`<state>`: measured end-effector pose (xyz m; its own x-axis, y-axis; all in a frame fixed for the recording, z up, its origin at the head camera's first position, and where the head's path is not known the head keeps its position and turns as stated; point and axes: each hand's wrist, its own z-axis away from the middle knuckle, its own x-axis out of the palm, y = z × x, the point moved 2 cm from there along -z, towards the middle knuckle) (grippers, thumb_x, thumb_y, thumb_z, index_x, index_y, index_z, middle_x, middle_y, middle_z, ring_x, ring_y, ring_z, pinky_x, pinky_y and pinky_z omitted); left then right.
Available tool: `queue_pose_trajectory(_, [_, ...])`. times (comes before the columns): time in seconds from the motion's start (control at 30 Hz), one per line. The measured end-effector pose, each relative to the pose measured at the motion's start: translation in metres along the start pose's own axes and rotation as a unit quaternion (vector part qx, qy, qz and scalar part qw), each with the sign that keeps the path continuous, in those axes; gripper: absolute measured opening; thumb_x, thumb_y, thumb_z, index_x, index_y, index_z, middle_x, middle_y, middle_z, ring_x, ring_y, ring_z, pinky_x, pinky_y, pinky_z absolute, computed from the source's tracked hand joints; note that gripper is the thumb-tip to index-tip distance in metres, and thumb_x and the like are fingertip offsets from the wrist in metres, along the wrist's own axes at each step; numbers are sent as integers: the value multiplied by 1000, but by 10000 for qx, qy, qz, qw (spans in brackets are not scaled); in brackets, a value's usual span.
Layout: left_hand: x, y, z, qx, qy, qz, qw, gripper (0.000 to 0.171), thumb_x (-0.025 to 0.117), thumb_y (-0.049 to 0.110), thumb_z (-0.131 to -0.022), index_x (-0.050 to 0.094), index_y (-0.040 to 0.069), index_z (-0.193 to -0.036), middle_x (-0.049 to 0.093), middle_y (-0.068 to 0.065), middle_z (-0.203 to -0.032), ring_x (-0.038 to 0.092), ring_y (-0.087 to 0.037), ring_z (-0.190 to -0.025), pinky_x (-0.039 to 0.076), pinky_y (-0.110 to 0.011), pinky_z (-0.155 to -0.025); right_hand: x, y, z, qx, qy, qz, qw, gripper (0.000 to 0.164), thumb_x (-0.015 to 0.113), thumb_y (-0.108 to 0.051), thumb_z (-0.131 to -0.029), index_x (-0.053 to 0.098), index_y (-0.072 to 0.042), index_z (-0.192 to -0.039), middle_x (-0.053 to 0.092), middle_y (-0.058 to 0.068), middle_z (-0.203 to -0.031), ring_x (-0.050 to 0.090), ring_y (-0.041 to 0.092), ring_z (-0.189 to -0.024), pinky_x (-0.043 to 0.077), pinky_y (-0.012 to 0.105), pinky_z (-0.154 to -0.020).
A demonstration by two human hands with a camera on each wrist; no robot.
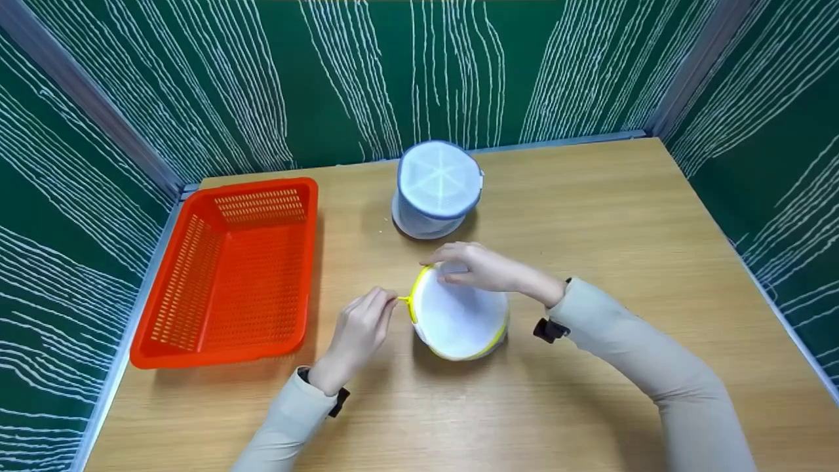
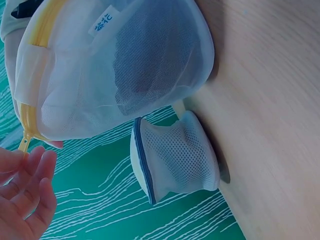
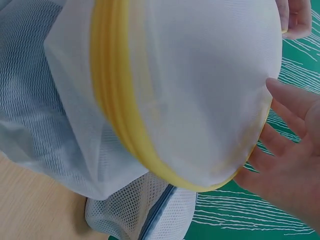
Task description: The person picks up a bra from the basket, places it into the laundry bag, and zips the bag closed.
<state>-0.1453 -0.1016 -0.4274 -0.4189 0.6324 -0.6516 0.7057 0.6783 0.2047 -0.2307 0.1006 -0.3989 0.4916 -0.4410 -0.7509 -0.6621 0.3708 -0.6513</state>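
Observation:
A white mesh laundry bag (image 1: 462, 314) with a yellow zipper round its top stands upright on the table. My left hand (image 1: 360, 328) is at its left side, pinching the yellow zipper pull (image 2: 24, 142) between thumb and fingers. Across the far edge of the lid lies my right hand (image 1: 482, 265). In the right wrist view its thumb (image 3: 290, 92) is on the lid's edge, and the other fingers go round the outside of the rim. A darker grey area (image 2: 150, 60) shows through the bag's side wall.
Behind the bag stands a second mesh laundry bag (image 1: 439, 190) with a blue-grey zipper. An orange plastic basket (image 1: 308, 275) sits at the left on the wooden table (image 1: 590, 216). Green panels (image 1: 459, 65) with white wavy lines border the table.

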Motion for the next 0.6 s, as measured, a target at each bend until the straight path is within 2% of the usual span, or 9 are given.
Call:
queue_pose_trajectory(0.27, [1,4,-3,99,-54,141,9998,8,63,-1,-77,57,3,-81,56,-4,-72,55,-14,-60,46,-24,-54,4,4,3,-349,165,-124,9992,21,58,-7,-84,63,-3,-105,64,8,-100,59,17,-91,49,25,-74])
queue_pose_trajectory(0.6, [-1,9,-3,461,-189,37,9988,8,62,-2,-77,57,2,-82,54,-4,-71,53,-15,-58,45,-23,-53,5,12,13,-455,482,-246,9975,19,58,-8,-84,65,0,-99,66,11,-96,62,21,-88,49,25,-76])
